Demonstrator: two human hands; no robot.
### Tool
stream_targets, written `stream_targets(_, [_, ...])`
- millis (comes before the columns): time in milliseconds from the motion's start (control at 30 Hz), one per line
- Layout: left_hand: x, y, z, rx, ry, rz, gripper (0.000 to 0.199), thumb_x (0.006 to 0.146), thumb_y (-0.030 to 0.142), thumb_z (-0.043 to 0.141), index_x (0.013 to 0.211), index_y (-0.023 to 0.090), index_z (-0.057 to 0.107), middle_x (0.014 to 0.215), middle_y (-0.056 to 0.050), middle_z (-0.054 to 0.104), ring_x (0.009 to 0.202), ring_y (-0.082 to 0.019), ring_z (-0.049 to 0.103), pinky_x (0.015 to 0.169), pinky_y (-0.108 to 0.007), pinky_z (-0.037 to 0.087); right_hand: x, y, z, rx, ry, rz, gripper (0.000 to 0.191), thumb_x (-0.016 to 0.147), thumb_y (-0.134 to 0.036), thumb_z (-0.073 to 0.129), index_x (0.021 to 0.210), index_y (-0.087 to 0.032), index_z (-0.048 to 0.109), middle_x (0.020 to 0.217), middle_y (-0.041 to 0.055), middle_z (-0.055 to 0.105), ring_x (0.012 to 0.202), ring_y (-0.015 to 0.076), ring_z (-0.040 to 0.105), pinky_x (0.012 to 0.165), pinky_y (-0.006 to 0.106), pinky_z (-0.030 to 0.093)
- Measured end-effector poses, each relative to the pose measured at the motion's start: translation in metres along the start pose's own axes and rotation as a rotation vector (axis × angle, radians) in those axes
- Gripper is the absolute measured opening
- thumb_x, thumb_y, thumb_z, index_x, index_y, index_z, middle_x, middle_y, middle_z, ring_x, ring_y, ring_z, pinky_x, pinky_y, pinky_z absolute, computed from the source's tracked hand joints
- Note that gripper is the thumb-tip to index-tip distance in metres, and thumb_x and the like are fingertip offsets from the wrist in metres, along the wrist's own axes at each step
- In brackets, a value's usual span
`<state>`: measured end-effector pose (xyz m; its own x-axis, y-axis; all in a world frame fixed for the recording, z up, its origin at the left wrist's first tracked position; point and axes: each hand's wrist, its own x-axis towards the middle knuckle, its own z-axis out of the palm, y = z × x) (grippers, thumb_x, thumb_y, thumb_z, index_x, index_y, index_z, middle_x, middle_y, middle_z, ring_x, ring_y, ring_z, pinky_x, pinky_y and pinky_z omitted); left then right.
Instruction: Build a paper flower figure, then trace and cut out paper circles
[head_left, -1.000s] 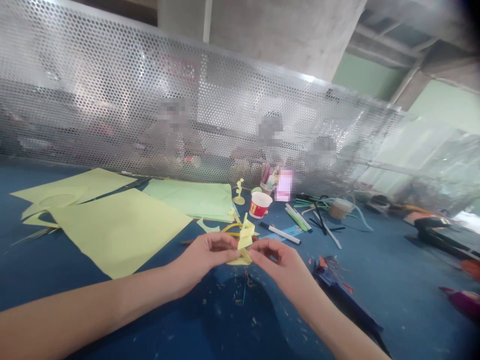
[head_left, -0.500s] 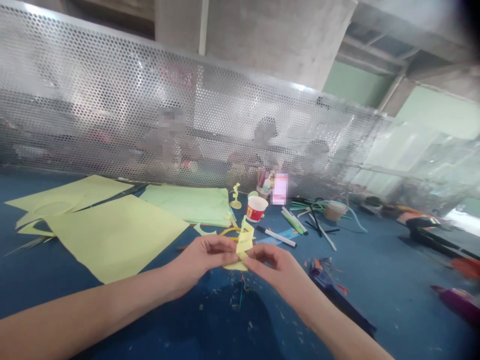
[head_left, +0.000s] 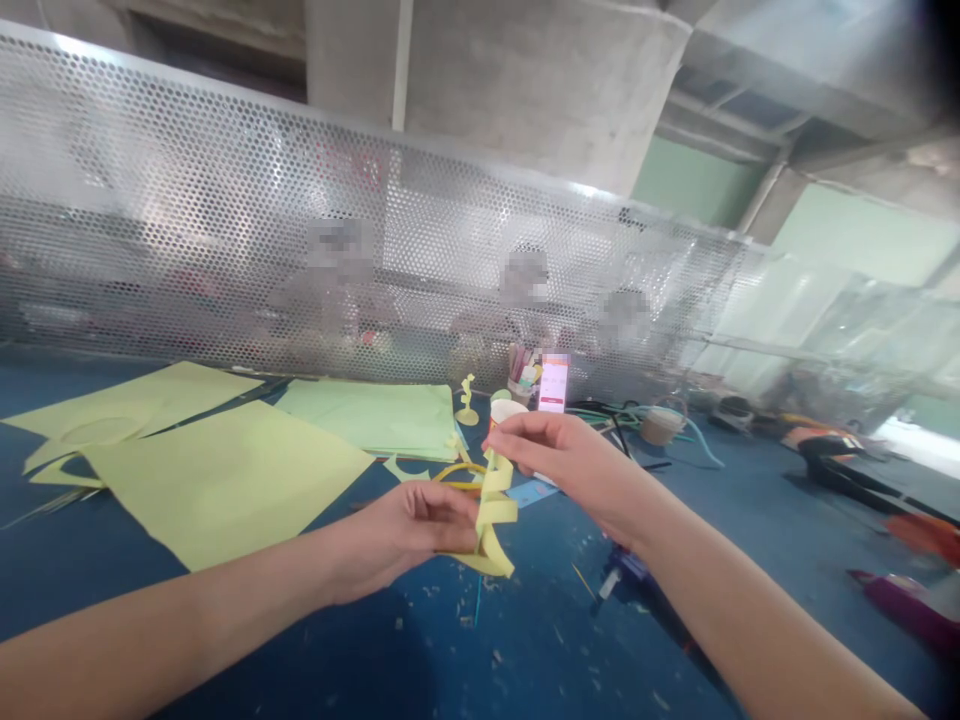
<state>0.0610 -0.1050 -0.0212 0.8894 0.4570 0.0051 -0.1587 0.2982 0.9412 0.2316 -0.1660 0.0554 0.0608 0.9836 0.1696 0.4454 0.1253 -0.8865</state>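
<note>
A yellow paper spiral (head_left: 495, 508) hangs upright between my two hands, its coils pulled apart over a wider curved base. My left hand (head_left: 431, 520) pinches it low, at the edge near the base. Higher up, my right hand (head_left: 536, 445) grips the top end between thumb and fingertips. Behind that hand a paper cup (head_left: 508, 409) is mostly hidden. A small yellow paper figure on a round base (head_left: 467, 398) stands just beyond, to the left of the cup.
Yellow paper sheets (head_left: 225, 480) and a green stack (head_left: 367, 415) lie to the left. A phone (head_left: 553, 382) stands at the back beside a pen holder (head_left: 521, 370). A dark blue tool (head_left: 637, 570) rests at right, with paper scraps around. A perforated metal screen (head_left: 262, 250) borders the table.
My right hand has risen from the base to the top of the spiral, stretching its coils upward. It now covers the cup and markers. My left hand stays low on the paper.
</note>
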Motion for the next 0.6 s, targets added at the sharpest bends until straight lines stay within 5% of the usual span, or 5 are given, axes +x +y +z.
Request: stream_targets(600, [-0.005, 0.02, -0.005, -0.091, -0.025, -0.035, 0.01, 0.069, 0.02, 0.071, 0.077, 0.014, 0.069, 0.088, -0.009, 0.07, 0.092, -0.023, 0.063, 0.096, -0.04, 0.038, 0.014, -0.001, 0.001, 0.007, 0.084, -0.027, 0.011, 0.071, -0.03, 0.066, 0.069, -0.02, 0.07, 0.068, -0.0004, 0.064, 0.061, 0.0104, 0.052, 0.061, 0.026, 0.041])
